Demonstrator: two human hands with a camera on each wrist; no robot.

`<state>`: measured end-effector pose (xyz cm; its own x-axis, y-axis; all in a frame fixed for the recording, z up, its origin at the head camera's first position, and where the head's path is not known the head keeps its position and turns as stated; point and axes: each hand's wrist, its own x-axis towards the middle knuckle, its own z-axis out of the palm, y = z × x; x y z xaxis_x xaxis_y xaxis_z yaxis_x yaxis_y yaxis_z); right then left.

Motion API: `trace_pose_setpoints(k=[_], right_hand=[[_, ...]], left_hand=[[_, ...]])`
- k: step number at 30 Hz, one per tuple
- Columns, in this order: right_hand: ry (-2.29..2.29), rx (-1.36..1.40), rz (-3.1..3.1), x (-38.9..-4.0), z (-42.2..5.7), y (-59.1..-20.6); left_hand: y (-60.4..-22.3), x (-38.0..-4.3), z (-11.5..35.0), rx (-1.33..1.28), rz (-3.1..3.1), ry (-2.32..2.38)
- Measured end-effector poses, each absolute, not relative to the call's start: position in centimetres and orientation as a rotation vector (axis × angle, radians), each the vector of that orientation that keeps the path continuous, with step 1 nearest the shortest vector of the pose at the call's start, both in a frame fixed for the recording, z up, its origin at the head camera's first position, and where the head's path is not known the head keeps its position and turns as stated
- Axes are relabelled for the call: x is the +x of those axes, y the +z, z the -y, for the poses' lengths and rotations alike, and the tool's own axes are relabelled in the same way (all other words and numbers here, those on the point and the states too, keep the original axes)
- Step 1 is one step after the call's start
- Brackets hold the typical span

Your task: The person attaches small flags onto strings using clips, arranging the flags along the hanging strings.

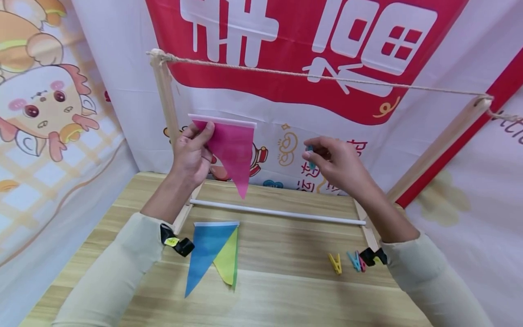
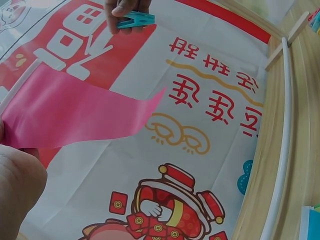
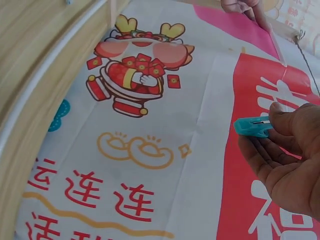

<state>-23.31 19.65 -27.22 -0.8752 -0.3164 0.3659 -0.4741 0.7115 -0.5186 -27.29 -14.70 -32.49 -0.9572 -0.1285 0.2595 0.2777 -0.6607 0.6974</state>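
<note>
A pink triangular pennant (image 1: 234, 145) with a white top edge hangs point down from my left hand (image 1: 191, 152), which pinches its upper left part between thumb and fingers. Level with it on the right, my right hand (image 1: 337, 161) holds a teal clothespin (image 3: 252, 127) between thumb and fingers. Both hands are below a twine line (image 1: 278, 71) strung between two wooden posts. Blue (image 1: 208, 250) and yellow-green (image 1: 227, 261) pennants overlap on the table. Near my right wrist lie a yellow clothespin (image 1: 336, 263) and a few blue and pink clothespins (image 1: 357, 262).
The left wooden post (image 1: 165, 91) and right wooden post (image 1: 441, 145) stand on the wooden table (image 1: 286, 290). A white rod (image 1: 278, 211) joins their bases. Behind hangs a printed cloth (image 1: 245, 102) in red and white.
</note>
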Motion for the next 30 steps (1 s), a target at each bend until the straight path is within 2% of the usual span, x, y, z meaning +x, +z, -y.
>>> trace_pose_setpoints(k=[30], right_hand=[[0.903, 0.733, 2.516, -23.8, -17.6, -22.9]], left_hand=[[-28.4, -27.6, 15.4, -0.251, 1.013, -2.655]])
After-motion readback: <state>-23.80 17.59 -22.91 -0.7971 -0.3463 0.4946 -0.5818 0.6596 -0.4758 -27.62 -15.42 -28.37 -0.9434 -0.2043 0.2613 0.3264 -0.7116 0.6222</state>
